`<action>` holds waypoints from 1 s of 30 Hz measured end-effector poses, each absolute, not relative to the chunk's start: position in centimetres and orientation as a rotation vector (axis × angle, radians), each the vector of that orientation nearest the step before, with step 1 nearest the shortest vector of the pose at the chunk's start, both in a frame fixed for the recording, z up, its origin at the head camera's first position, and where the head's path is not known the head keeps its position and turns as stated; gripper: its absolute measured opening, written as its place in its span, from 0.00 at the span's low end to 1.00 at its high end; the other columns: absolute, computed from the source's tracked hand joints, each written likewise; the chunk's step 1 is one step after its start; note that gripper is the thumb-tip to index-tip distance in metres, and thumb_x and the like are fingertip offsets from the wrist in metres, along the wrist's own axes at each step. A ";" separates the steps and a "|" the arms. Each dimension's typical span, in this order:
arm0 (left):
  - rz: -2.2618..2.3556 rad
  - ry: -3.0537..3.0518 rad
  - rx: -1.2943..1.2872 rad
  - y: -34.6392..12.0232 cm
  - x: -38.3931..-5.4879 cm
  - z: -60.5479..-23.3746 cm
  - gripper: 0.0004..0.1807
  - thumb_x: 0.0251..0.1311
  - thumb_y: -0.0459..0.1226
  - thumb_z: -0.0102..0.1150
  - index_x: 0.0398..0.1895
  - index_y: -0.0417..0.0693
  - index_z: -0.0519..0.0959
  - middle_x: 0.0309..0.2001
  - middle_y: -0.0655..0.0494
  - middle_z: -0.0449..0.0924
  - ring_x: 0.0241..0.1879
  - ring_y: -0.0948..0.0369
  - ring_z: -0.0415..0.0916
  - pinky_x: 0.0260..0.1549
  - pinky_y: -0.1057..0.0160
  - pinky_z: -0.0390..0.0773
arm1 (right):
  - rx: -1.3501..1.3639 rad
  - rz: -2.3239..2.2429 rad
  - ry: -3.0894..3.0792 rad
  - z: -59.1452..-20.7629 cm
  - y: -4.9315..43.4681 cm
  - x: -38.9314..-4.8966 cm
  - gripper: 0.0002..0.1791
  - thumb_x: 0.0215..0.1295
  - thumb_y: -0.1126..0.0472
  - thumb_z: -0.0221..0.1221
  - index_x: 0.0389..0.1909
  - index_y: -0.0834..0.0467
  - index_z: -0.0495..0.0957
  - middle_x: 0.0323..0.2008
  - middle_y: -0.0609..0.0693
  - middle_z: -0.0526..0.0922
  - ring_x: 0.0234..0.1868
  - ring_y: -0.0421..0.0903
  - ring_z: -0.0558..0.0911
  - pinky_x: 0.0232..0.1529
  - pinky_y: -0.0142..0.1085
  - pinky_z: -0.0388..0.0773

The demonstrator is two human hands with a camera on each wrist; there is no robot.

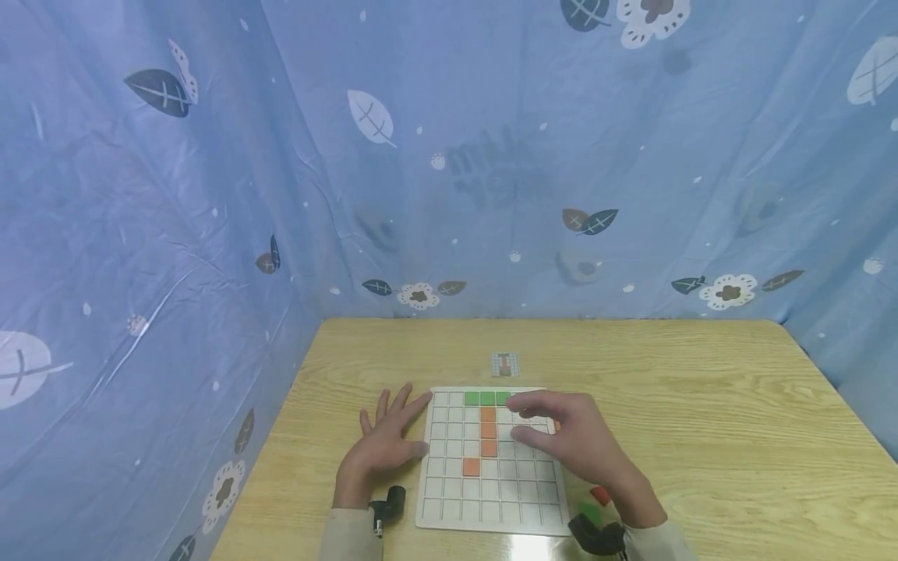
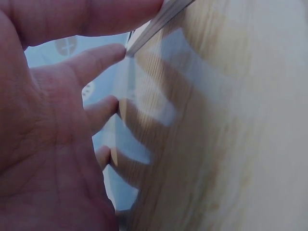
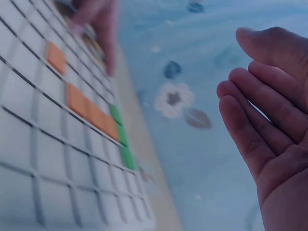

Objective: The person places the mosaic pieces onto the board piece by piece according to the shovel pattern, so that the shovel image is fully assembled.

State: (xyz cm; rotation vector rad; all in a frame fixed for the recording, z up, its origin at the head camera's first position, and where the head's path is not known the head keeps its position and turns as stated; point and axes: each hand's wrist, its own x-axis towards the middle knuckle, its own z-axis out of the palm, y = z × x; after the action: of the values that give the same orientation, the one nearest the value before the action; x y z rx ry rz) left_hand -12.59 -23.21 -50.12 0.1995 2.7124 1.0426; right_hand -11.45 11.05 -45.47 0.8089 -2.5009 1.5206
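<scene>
Head view: the thumb and fingers of the right hand (image 1: 577, 433) stood apart with a gap between them, gripping nothing, over the right part of a white gridded board (image 1: 510, 490); the right wrist view showed its bare palm and fingers clear of the tiles. The left hand (image 1: 384, 447) had its fingers spread, the index fingertip and thumb touching the board's left edge and the others off to its left. The board lay flat on the wood-grained surface (image 1: 715, 436) between the hands. Three green tiles (image 1: 487, 399) sat side by side in its farthest row, and three orange tiles (image 1: 488, 430) ran toward the person in a line from the middle green one. A single orange tile (image 1: 471, 467) lay diagonally nearer and to the left of that line's end. Near the right wrist, beside the board, were a red piece (image 1: 599, 495) and a green piece (image 1: 590, 512), the latter partly covered. A small patterned card (image 1: 505, 364) lay just beyond the board's far edge, and blue printed cloth (image 1: 477, 257) hung behind the surface.
</scene>
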 end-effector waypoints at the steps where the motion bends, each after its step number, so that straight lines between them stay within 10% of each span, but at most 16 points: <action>1: 1.045 2.711 0.204 -23.2 -12.6 -50.1 0.52 0.50 0.38 0.67 0.86 0.61 0.66 0.91 0.44 0.44 0.89 0.33 0.24 0.75 0.19 0.16 | 0.789 1.549 -2.490 -45.3 11.6 -11.5 0.18 0.65 0.59 0.77 0.54 0.44 0.91 0.53 0.41 0.93 0.50 0.40 0.92 0.60 0.38 0.88; 30: 1.043 2.724 0.245 -23.2 -12.6 -50.5 0.53 0.49 0.38 0.66 0.86 0.58 0.66 0.90 0.41 0.45 0.88 0.31 0.25 0.73 0.17 0.17 | 0.613 1.711 -2.517 -47.5 21.5 -12.0 0.23 0.69 0.65 0.73 0.65 0.60 0.85 0.60 0.54 0.91 0.60 0.33 0.88 0.56 0.30 0.88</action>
State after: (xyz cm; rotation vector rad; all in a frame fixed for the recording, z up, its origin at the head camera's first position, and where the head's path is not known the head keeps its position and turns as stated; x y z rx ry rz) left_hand -12.55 -23.25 -50.50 0.2453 2.7244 1.0431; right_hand -12.04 21.50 -47.46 0.6130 -2.5166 1.7111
